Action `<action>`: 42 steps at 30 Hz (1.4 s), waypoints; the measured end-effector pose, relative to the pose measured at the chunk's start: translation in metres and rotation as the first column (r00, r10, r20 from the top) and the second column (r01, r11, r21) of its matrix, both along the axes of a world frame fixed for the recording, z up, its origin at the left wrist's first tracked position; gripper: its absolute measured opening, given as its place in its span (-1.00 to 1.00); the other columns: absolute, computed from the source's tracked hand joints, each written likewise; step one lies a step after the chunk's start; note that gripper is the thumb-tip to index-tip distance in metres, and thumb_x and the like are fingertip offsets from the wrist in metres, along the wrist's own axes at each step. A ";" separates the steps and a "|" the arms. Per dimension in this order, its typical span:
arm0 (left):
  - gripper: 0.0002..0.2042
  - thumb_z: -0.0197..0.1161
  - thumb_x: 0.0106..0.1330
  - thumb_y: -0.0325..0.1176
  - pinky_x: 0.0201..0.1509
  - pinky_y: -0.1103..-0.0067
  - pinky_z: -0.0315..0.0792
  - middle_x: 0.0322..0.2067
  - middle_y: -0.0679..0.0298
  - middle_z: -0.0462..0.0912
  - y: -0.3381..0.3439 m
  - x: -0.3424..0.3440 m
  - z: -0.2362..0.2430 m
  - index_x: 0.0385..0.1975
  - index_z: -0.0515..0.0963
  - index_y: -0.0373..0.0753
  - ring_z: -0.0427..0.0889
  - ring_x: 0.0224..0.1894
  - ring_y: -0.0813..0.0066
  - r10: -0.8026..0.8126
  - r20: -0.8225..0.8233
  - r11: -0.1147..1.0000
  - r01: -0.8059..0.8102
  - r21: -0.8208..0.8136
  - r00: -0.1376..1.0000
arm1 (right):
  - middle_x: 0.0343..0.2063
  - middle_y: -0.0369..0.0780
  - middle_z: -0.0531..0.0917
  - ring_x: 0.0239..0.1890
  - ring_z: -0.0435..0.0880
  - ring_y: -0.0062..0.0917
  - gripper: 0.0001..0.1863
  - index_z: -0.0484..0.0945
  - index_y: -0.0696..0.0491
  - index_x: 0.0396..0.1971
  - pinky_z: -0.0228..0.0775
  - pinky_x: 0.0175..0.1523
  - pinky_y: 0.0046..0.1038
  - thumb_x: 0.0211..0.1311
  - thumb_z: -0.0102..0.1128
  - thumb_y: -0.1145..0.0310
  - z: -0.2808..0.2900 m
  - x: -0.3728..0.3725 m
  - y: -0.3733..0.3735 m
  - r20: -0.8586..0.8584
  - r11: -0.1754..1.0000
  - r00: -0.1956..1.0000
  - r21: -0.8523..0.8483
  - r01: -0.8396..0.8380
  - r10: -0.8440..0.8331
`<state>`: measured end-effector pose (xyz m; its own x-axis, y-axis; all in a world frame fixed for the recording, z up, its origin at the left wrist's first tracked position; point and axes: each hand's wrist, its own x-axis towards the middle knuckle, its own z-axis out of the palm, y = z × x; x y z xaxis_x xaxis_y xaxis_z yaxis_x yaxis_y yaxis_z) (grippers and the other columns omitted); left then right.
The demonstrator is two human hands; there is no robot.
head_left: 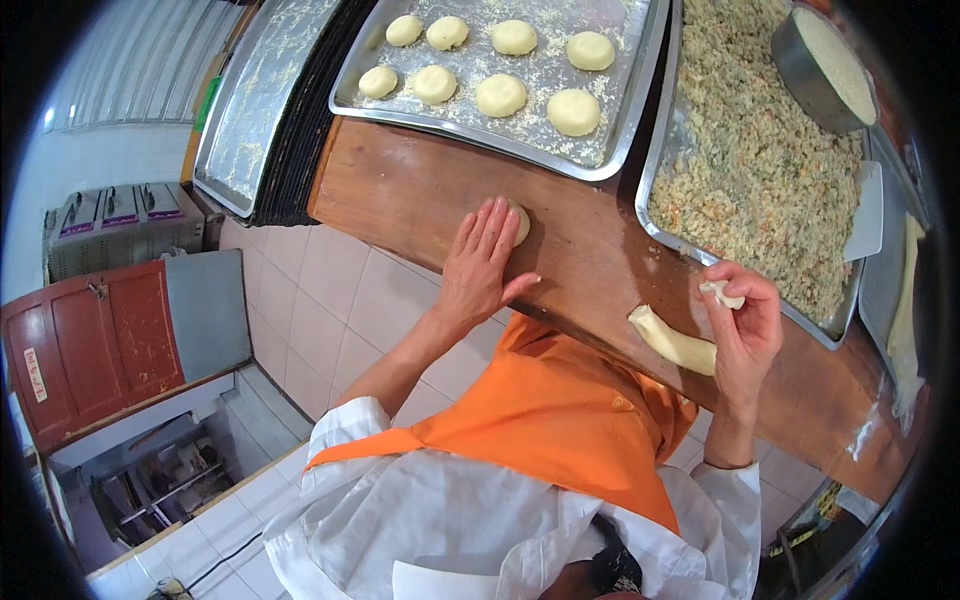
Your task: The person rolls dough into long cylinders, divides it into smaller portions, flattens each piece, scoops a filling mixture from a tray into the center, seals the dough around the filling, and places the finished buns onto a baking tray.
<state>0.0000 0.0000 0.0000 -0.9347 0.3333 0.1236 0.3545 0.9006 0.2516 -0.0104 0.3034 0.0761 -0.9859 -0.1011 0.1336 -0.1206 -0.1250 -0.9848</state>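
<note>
My left hand (482,262) lies flat on the wooden table, its fingers stretched out and its thumb apart. Under its fingers is a small round of dough (521,224), of which only the right edge shows. My right hand (742,325) is raised over the table, pinching a small whitish piece of dough (722,294) between thumb and fingers. Beside that hand rests a pale dough roll (675,343), its right end hidden behind the hand. Several flattened dough balls (501,96) sit in two rows on a floured metal tray (480,138) at the far side.
At the far right, a metal tray (648,215) holds a chopped filling with a round metal container (815,75) and a white scraper (866,212). More dough (906,300) lies along the right edge. Another floured tray (262,95) tops a dark stack at the far left.
</note>
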 end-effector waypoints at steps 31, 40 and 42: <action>-0.53 0.25 0.07 -0.28 0.05 0.35 0.29 -0.08 0.04 0.46 0.111 -0.314 0.062 -0.01 0.37 -0.27 0.44 -0.02 0.14 0.263 0.122 0.740 -0.281 0.611 0.957 | -0.26 -0.20 0.55 -0.14 0.48 -0.58 -0.81 0.38 0.11 -0.35 0.32 -0.04 -0.55 0.06 0.13 0.65 -0.021 -0.012 0.016 0.211 1.000 0.977 0.001 0.009 -0.009; -0.67 0.13 0.17 -0.17 0.01 0.37 0.28 -0.15 0.09 0.53 0.076 -0.313 0.043 -0.18 0.52 -0.25 0.48 -0.08 0.22 0.193 -0.148 0.876 -0.103 0.470 0.970 | -0.23 -0.17 0.58 -0.10 0.52 -0.50 -0.82 0.40 0.12 -0.34 0.31 0.04 -0.49 0.05 0.13 0.63 -0.017 -0.012 0.028 0.190 0.997 0.980 0.055 0.055 -0.064; -0.70 0.13 0.17 -0.23 -0.09 0.47 0.34 -0.21 0.12 0.54 0.080 -0.277 0.066 -0.18 0.51 -0.27 0.49 -0.12 0.32 0.139 -0.102 0.798 -0.050 0.601 0.985 | -0.19 -0.17 0.57 -0.09 0.50 -0.53 -0.80 0.41 0.11 -0.29 0.34 0.02 -0.48 0.06 0.09 0.64 -0.014 -0.019 0.030 0.223 0.987 0.967 0.124 0.099 -0.125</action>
<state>-0.2768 0.0801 0.0660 -0.9171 0.0632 0.3936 0.3452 0.6199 0.7047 -0.0291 0.3330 0.0616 -0.9946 0.0105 -0.1030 0.1028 -0.0121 -0.9946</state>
